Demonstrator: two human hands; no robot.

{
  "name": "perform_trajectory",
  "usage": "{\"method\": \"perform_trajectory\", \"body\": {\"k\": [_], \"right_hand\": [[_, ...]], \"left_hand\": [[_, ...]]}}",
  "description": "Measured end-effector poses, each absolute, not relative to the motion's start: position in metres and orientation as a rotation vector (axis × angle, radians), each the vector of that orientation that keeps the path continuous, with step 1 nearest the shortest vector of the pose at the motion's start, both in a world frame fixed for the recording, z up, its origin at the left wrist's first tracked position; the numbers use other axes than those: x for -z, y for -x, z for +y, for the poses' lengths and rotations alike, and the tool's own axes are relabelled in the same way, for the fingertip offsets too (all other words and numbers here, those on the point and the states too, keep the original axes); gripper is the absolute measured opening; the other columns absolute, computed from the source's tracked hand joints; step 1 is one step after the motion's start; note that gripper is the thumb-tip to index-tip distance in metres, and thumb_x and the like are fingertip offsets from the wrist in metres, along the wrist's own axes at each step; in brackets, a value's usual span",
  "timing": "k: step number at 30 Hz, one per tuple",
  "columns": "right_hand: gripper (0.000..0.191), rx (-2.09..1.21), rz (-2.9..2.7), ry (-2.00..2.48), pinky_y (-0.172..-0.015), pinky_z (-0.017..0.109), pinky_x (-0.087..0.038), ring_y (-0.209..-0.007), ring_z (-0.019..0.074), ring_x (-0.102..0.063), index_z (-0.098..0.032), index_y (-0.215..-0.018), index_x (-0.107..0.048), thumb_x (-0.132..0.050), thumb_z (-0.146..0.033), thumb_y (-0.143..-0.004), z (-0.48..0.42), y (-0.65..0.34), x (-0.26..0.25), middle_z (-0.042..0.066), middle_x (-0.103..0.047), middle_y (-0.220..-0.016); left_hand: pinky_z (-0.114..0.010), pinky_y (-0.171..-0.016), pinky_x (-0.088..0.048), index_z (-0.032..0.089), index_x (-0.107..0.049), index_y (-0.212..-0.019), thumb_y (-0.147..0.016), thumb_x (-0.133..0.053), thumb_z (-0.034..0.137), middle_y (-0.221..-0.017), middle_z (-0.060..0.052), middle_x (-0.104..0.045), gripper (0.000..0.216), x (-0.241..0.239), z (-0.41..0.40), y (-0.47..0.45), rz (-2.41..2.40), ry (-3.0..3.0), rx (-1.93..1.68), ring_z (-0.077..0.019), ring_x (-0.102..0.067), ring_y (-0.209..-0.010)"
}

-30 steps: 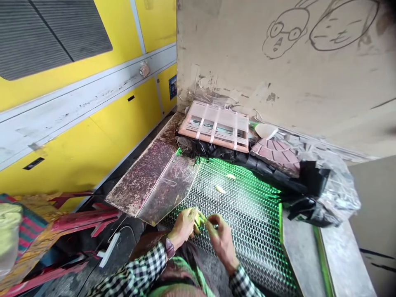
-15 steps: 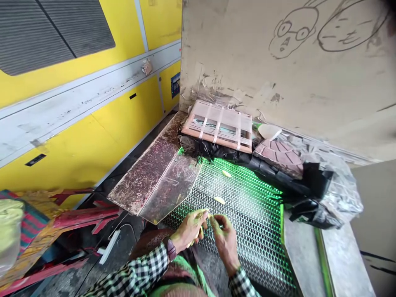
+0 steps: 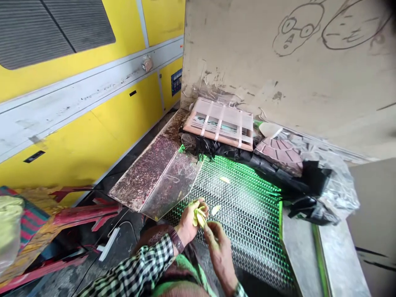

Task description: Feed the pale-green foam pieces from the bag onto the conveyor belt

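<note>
My left hand [image 3: 189,225] is closed around a small bunch of thin yellow leaf-shaped pieces [image 3: 199,215], which fan out from its fingers. My right hand [image 3: 219,249] meets it from the right, thumb and fingers pinched at the lower end of one piece in the bunch. What the right fingertips cover is partly hidden. Both hands are over the near left part of a metal mesh belt [image 3: 253,222]. Two similar yellow pieces lie apart on the mesh: one slice [image 3: 215,210] just beyond my hands, another slice [image 3: 225,180] farther back.
A stained metal plate [image 3: 145,169] borders the belt on the left, and a metal ledge [image 3: 301,251] on the right. Across the back run black plastic wrapping [image 3: 229,153], a strapped wooden frame [image 3: 218,123] and a pink segmented slab [image 3: 280,154]. A yellow machine [image 3: 102,136] stands left.
Both loose yellow pieces have shifted toward me along with the mesh. My left hand has turned so the bunch shows, and my right hand has moved slightly lower.
</note>
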State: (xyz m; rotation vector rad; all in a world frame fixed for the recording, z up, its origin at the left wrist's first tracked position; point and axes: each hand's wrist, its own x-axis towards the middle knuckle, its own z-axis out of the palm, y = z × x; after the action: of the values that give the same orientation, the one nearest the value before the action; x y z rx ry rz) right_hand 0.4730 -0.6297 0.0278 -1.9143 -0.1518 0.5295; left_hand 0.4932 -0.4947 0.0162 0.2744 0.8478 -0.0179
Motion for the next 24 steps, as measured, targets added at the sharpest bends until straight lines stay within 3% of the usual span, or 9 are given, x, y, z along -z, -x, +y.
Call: {"method": "perform_trajectory", "body": {"k": [7, 11, 13, 16, 19, 21, 24], "right_hand": [[0.04, -0.498, 0.154, 1.678, -0.056, 0.028, -0.047, -0.062, 0.0157, -0.055, -0.021, -0.086, -0.061, -0.07, -0.06, -0.086, -0.637, -0.477, -0.002, -0.001, -0.06, -0.073], [0.04, -0.404, 0.143, 1.766, -0.054, 0.028, -0.045, -0.061, 0.0159, -0.054, -0.022, -0.088, -0.058, -0.066, -0.061, -0.088, -0.653, -0.49, 0.004, -0.001, -0.059, -0.072], [0.035, -0.344, -0.032, 1.932, -0.058, 0.029, -0.045, -0.064, 0.0163, -0.054, -0.022, -0.089, -0.06, -0.061, -0.057, -0.093, -0.655, -0.494, -0.002, 0.0, -0.06, -0.074], [0.03, -0.444, -0.412, 2.04, -0.064, 0.03, -0.048, -0.072, 0.0179, -0.059, -0.021, -0.094, -0.064, -0.053, -0.049, -0.1, -0.654, -0.511, -0.013, 0.004, -0.066, -0.084], [0.032, -0.475, -0.627, 2.129, -0.059, 0.029, -0.048, -0.076, 0.0189, -0.062, -0.021, -0.112, -0.067, -0.047, -0.044, -0.102, -0.653, -0.559, -0.015, 0.009, -0.069, -0.104], [0.034, -0.159, -0.674, 2.371, -0.055, 0.03, -0.045, -0.077, 0.0211, -0.06, -0.018, -0.12, -0.066, -0.045, -0.038, -0.101, -0.65, -0.604, -0.007, 0.013, -0.067, -0.114], [0.032, 0.143, -0.825, 2.607, -0.068, 0.034, -0.046, -0.101, 0.027, -0.057, -0.017, -0.123, -0.064, -0.047, -0.024, -0.097, -0.646, -0.663, 0.014, 0.015, -0.063, -0.125]], "left_hand": [[-0.022, -0.068, -0.054, 0.017, -0.058, -0.108, -0.092, -0.06, 0.013, -0.081, -0.002, -0.064, 0.016, -0.016, -0.492, -0.502, 0.906, -0.403, -0.08, -0.0096, -0.064, -0.066], [-0.016, -0.042, -0.03, 0.017, -0.06, -0.105, -0.089, -0.072, 0.038, -0.071, 0.004, -0.054, 0.029, -0.013, -0.491, -0.493, 0.849, -0.605, 0.098, -0.0046, -0.047, -0.048], [-0.017, -0.038, -0.018, 0.017, -0.061, -0.101, -0.084, -0.076, 0.05, -0.069, 0.005, -0.052, 0.04, -0.013, -0.497, -0.486, 0.705, -0.738, 0.261, -0.0027, -0.037, -0.043], [-0.018, -0.037, -0.014, 0.018, -0.057, -0.095, -0.08, -0.076, 0.056, -0.067, 0.007, -0.049, 0.045, -0.012, -0.501, -0.48, 0.615, -0.916, 0.317, -0.0018, -0.03, -0.041], [-0.019, -0.038, -0.012, 0.018, -0.056, -0.094, -0.079, -0.074, 0.056, -0.068, 0.008, -0.048, 0.045, -0.01, -0.493, -0.478, 0.709, -0.953, 0.221, -0.0012, -0.027, -0.041], [-0.019, -0.038, -0.01, 0.017, -0.058, -0.097, -0.078, -0.075, 0.055, -0.07, 0.007, -0.049, 0.045, -0.012, -0.484, -0.477, 0.704, -0.936, 0.214, -0.0006, -0.026, -0.041], [-0.019, -0.039, -0.01, 0.017, -0.06, -0.101, -0.081, -0.073, 0.056, -0.073, 0.007, -0.05, 0.046, -0.017, -0.476, -0.471, 0.645, -0.906, 0.233, -0.0002, -0.026, -0.042]]}}
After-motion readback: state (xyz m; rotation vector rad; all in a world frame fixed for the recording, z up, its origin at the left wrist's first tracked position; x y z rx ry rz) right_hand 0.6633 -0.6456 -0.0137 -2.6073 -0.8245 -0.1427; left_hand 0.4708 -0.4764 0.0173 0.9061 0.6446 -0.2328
